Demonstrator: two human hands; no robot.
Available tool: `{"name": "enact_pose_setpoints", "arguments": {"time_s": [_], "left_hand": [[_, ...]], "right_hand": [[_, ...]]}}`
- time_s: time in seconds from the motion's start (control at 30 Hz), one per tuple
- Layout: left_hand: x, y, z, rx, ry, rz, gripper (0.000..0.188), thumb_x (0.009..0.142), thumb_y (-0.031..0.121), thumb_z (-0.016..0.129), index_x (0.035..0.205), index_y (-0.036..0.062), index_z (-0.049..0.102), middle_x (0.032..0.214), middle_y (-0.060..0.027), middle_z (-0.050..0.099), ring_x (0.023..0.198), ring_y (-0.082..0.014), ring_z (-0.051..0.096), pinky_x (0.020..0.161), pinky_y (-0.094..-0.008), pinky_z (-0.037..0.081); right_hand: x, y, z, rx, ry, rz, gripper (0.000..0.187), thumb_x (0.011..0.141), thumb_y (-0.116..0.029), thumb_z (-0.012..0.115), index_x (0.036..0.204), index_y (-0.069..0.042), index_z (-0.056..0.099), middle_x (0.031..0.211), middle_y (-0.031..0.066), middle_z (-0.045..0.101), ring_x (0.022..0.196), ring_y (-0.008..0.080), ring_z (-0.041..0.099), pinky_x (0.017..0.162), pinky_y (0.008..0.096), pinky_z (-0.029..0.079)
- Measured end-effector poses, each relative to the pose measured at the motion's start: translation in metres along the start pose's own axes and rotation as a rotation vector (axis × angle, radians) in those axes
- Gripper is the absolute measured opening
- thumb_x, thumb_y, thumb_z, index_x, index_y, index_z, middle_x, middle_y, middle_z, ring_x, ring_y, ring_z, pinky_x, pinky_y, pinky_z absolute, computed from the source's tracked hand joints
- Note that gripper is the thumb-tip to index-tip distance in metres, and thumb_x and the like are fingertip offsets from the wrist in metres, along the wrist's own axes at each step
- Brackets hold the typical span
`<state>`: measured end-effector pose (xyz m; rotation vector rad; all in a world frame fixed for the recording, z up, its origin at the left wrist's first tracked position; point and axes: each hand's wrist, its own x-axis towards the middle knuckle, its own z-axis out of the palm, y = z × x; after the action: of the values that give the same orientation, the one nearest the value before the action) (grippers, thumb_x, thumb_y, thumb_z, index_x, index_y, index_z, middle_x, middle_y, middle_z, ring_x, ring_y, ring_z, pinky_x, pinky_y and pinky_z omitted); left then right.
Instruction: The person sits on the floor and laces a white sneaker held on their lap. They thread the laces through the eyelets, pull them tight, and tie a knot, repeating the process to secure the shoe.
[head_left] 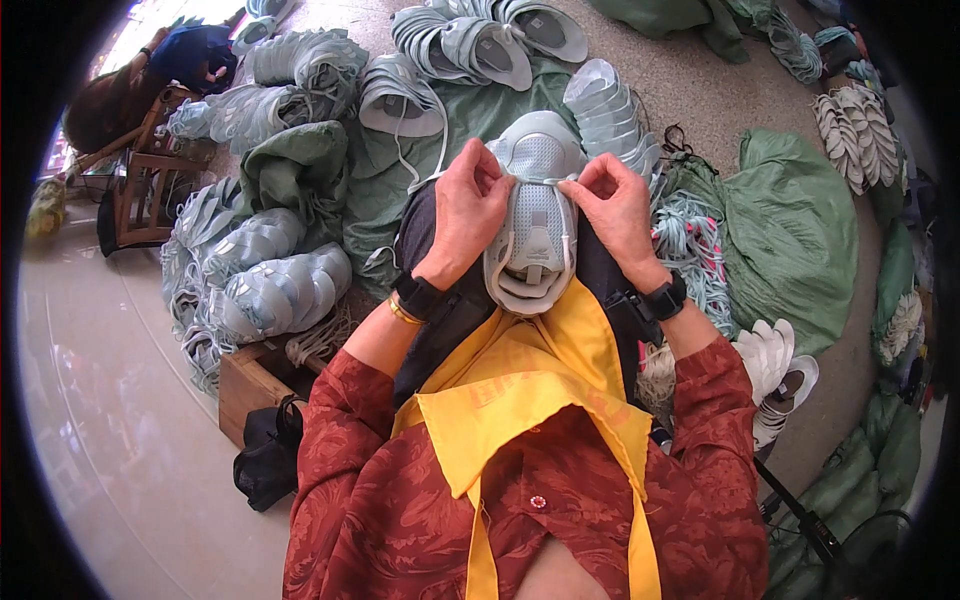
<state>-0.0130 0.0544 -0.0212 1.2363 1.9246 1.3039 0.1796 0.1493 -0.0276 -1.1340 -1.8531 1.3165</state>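
Note:
A pale grey-blue sneaker upper [540, 150] rests on my lap, its toe pointing away from me and its heel opening near the yellow apron. Across its throat runs a pale shoelace [540, 181]. My left hand [466, 210] pinches the lace between thumb and fingertips at the upper's left side. On the opposite side my right hand [618, 205] pinches it likewise. More of the lace hangs down along both sides of the tongue [537, 235]. The exact hold of the fingertips is partly hidden.
Stacked shoe uppers [285, 295] lie at the left, with others [470, 45] on green cloth ahead. Right of my knees are bundled laces [690, 245] and a green sack [790, 235]. A wooden box [250, 385] stands by my left elbow, a wooden chair [150, 190] farther left.

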Motion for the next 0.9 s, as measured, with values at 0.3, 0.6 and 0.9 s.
{"name": "enact_pose_setpoints", "arguments": {"time_s": [0.3, 0.6, 0.9], "left_hand": [[-0.004, 0.002, 0.002, 0.096, 0.015, 0.112, 0.011, 0.088, 0.002, 0.073, 0.092, -0.0007, 0.064, 0.078, -0.0066, 0.062, 0.065, -0.0135, 0.060, 0.062, -0.0290, 0.049], [-0.012, 0.010, 0.006, 0.146, 0.038, 0.172, 0.023, 0.087, 0.011, 0.077, 0.093, -0.0020, 0.059, 0.083, -0.0130, 0.059, 0.070, -0.0235, 0.062, 0.064, -0.0355, 0.050], [-0.013, 0.022, 0.019, 0.398, 0.026, 0.243, 0.049, 0.080, 0.029, 0.081, 0.102, -0.0033, 0.052, 0.097, -0.0197, 0.055, 0.094, -0.0387, 0.057, 0.082, -0.0468, 0.048]], "right_hand": [[-0.007, -0.010, 0.002, -0.072, 0.045, -0.101, 0.011, 0.088, -0.010, 0.080, 0.088, 0.000, 0.075, 0.079, 0.0072, 0.074, 0.071, 0.0143, 0.071, 0.066, 0.0284, 0.055], [-0.017, -0.026, 0.000, -0.253, -0.013, -0.229, 0.023, 0.083, -0.013, 0.081, 0.096, 0.003, 0.070, 0.086, 0.0154, 0.070, 0.074, 0.0258, 0.071, 0.067, 0.0357, 0.057], [-0.016, -0.028, 0.008, -0.516, -0.031, -0.322, 0.018, 0.085, -0.007, 0.069, 0.098, 0.004, 0.066, 0.091, 0.0194, 0.068, 0.087, 0.0413, 0.067, 0.078, 0.0488, 0.054]]}}
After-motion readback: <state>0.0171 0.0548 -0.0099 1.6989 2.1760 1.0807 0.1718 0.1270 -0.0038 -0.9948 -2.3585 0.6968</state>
